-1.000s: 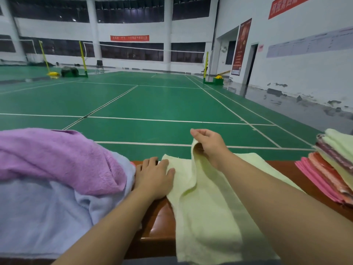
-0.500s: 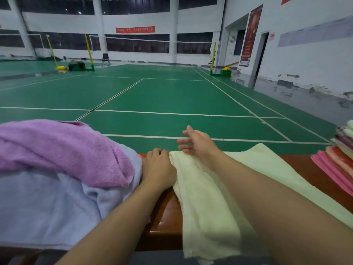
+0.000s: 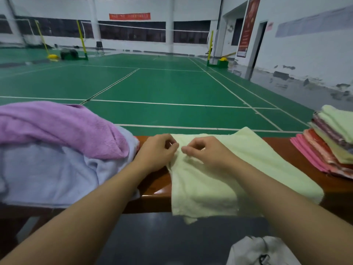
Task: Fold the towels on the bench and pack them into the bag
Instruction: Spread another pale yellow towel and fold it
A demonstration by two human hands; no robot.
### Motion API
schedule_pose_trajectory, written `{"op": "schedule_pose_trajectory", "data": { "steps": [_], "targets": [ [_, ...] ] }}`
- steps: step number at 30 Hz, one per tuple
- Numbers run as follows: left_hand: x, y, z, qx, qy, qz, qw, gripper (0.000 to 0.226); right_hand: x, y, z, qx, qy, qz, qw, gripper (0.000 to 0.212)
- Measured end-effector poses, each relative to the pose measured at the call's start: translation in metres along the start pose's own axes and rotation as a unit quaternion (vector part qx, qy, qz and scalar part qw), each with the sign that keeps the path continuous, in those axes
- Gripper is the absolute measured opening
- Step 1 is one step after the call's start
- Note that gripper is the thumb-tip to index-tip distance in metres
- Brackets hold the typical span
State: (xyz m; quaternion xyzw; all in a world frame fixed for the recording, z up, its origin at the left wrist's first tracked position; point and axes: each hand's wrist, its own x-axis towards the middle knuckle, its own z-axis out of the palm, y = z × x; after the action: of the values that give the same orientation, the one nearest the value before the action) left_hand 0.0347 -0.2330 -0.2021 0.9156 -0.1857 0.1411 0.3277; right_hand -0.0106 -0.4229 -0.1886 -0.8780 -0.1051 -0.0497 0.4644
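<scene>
A pale yellow-green towel [image 3: 225, 169] lies spread across the brown wooden bench [image 3: 152, 190], its near edge hanging over the front. My left hand [image 3: 154, 152] pinches the towel's left edge near the far side. My right hand [image 3: 206, 152] pinches the cloth right beside it, fingertips of both hands almost touching. A heap of unfolded towels sits at the left: a purple towel [image 3: 61, 127] on top of a light blue towel [image 3: 44, 176]. A white bag [image 3: 261, 251] shows at the bottom right, below the bench.
A stack of folded towels [image 3: 328, 146] in pink, orange, yellow and pale green stands on the bench at the right. Beyond the bench stretches a green badminton court [image 3: 162, 87] with white lines and net posts.
My right hand let go of the lifted towel corner, laid it down, then came back to the left edge. Both hands now pinch the cloth close together. The view tilted downward.
</scene>
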Motion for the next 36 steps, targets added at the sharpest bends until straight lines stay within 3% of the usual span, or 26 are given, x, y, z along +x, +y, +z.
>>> {"op": "schedule_pose_trajectory", "data": {
  "steps": [6, 10, 14, 17, 21, 29, 32, 36],
  "targets": [
    [-0.017, 0.006, -0.019, -0.006, -0.127, 0.052, 0.991, 0.040, -0.012, -0.010, 0.004, -0.076, -0.116, -0.011, 0.990, 0.025],
    [-0.024, 0.004, -0.034, -0.029, -0.179, 0.045, 0.982, 0.038, -0.012, -0.016, 0.007, -0.136, -0.172, -0.024, 0.975, 0.024],
    [-0.024, -0.002, -0.042, 0.011, -0.217, 0.033, 0.976, 0.027, -0.009, -0.010, 0.003, -0.212, -0.189, -0.051, 0.957, 0.038],
    [-0.027, -0.005, -0.043, 0.046, -0.210, 0.019, 0.977, 0.021, -0.008, 0.001, 0.003, -0.203, -0.175, -0.046, 0.962, 0.044],
    [-0.022, -0.007, -0.040, 0.060, -0.194, 0.004, 0.979, 0.020, -0.008, 0.010, 0.007, -0.184, -0.163, -0.054, 0.968, 0.040],
    [-0.009, -0.009, -0.055, 0.033, -0.294, 0.004, 0.955, 0.008, -0.002, 0.017, 0.005, -0.189, -0.163, -0.077, 0.965, 0.035],
    [-0.008, -0.009, -0.061, 0.049, -0.336, 0.023, 0.940, 0.022, -0.003, 0.018, 0.004, -0.183, -0.165, -0.080, 0.966, 0.034],
    [-0.011, -0.005, -0.065, 0.049, -0.390, 0.026, 0.919, 0.058, -0.004, 0.018, 0.003, -0.181, -0.168, -0.075, 0.966, 0.034]
  ]
}}
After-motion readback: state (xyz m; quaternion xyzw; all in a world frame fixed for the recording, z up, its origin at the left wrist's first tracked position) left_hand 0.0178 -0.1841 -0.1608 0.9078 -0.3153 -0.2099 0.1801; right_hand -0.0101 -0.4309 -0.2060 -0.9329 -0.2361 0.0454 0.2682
